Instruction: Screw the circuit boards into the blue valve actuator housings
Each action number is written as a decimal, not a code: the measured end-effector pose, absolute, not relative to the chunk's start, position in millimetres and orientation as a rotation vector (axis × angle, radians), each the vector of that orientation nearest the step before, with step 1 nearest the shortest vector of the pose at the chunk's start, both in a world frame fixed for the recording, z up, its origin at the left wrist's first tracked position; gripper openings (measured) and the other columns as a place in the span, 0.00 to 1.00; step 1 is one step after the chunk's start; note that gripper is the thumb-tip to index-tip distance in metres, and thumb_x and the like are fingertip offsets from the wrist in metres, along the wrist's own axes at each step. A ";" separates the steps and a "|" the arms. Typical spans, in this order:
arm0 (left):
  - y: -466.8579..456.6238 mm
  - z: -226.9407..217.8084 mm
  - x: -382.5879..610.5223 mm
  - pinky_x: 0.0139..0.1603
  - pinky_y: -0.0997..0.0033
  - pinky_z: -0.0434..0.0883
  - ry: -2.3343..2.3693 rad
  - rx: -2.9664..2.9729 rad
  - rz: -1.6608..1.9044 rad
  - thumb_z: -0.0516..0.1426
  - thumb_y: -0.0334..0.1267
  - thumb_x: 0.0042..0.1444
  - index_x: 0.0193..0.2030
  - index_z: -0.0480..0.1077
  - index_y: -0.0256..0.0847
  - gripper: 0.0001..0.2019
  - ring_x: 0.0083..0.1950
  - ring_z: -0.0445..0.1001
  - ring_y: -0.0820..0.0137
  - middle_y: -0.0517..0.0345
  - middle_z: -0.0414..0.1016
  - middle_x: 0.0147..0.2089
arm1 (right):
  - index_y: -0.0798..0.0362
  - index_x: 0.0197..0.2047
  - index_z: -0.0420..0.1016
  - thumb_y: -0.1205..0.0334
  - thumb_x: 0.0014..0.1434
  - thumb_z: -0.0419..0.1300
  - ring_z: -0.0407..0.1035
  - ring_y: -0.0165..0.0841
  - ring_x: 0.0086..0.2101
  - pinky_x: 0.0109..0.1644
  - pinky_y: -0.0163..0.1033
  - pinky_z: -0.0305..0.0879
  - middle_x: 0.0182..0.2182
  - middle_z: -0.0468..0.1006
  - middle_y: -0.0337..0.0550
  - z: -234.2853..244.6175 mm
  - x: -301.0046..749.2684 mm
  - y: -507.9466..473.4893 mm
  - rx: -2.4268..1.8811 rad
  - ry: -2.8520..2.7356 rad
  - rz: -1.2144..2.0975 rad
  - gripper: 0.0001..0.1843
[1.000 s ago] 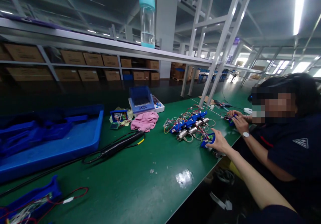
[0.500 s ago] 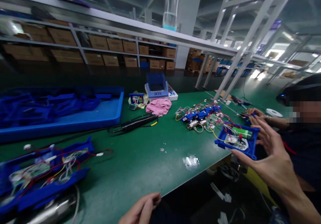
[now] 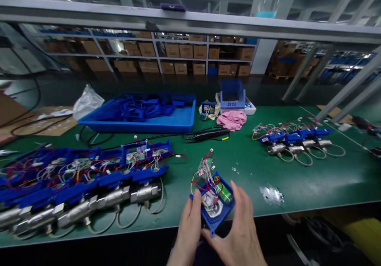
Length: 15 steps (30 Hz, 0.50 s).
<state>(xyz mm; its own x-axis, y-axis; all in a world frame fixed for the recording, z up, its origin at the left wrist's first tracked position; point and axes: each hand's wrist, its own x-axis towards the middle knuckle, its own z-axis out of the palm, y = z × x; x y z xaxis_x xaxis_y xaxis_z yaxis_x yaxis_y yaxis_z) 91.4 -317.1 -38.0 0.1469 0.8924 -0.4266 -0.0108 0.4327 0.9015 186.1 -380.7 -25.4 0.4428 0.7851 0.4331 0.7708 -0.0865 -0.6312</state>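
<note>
Between my two hands is a blue plastic housing (image 3: 218, 220), tilted, at the bench's front edge. Inside it show a green cylindrical battery (image 3: 225, 194), a white round-edged part and a tangle of red, white and yellow wires (image 3: 205, 174). My left hand (image 3: 190, 222) grips its left side, thumb along the rim. My right hand (image 3: 239, 228) holds the right side and lower corner, fingers along the edge. The housing's underside is hidden. To the left, a row of similar blue housings (image 3: 150, 173) with metal cylindrical fittings (image 3: 145, 192) lies on the bench.
More wired housings (image 3: 300, 135) lie at right. Behind are a blue tray (image 3: 178, 119) of blue parts, a pink cloth (image 3: 232, 120), a blue bin (image 3: 233, 97) and a black tool (image 3: 210, 133) with a cable. A small clear bag (image 3: 272, 194) lies right of my hands.
The view has turned left. My right hand has brought the housing from the far right to in front of me, and my left hand has come up and taken hold of it too.
</note>
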 end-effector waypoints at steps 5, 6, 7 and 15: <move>-292.0 -33.8 82.9 0.55 0.58 0.68 1.212 0.865 0.880 0.55 0.56 0.53 0.45 0.75 0.34 0.26 0.51 0.74 0.55 0.46 0.80 0.43 | 0.52 0.67 0.44 0.59 0.46 0.65 0.65 0.47 0.52 0.49 0.53 0.70 0.56 0.64 0.56 -21.1 213.1 -382.9 -1.703 -1.556 0.251 0.49; -288.0 -34.4 80.6 0.54 0.58 0.69 1.217 0.884 0.882 0.56 0.57 0.52 0.44 0.75 0.34 0.26 0.50 0.75 0.54 0.47 0.81 0.41 | 0.51 0.65 0.48 0.57 0.49 0.63 0.68 0.43 0.48 0.46 0.49 0.72 0.54 0.67 0.54 -15.2 227.3 -377.6 -1.709 -1.555 0.333 0.44; -284.2 -35.4 78.3 0.53 0.58 0.69 1.229 0.912 0.876 0.56 0.57 0.51 0.42 0.76 0.34 0.26 0.49 0.75 0.54 0.47 0.81 0.40 | 0.50 0.62 0.54 0.54 0.52 0.61 0.70 0.40 0.44 0.43 0.46 0.72 0.51 0.70 0.52 -8.6 243.0 -369.2 -1.736 -1.519 0.406 0.36; -269.1 -34.0 75.5 0.55 0.58 0.67 1.418 1.231 0.708 0.51 0.58 0.52 0.40 0.75 0.36 0.26 0.54 0.73 0.53 0.46 0.80 0.44 | 0.56 0.37 0.73 0.45 0.64 0.42 0.71 0.31 0.33 0.37 0.38 0.67 0.33 0.78 0.46 22.2 321.2 -243.8 -1.954 -1.514 0.768 0.26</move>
<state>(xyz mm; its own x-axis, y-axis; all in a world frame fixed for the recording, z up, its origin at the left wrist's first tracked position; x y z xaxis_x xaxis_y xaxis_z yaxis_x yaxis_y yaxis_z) 75.5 -269.1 -34.0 0.1129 0.9363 -0.3327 0.2965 0.2878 0.9106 321.2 -243.8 22.2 0.2039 0.9731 -0.1069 0.6611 -0.2174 -0.7181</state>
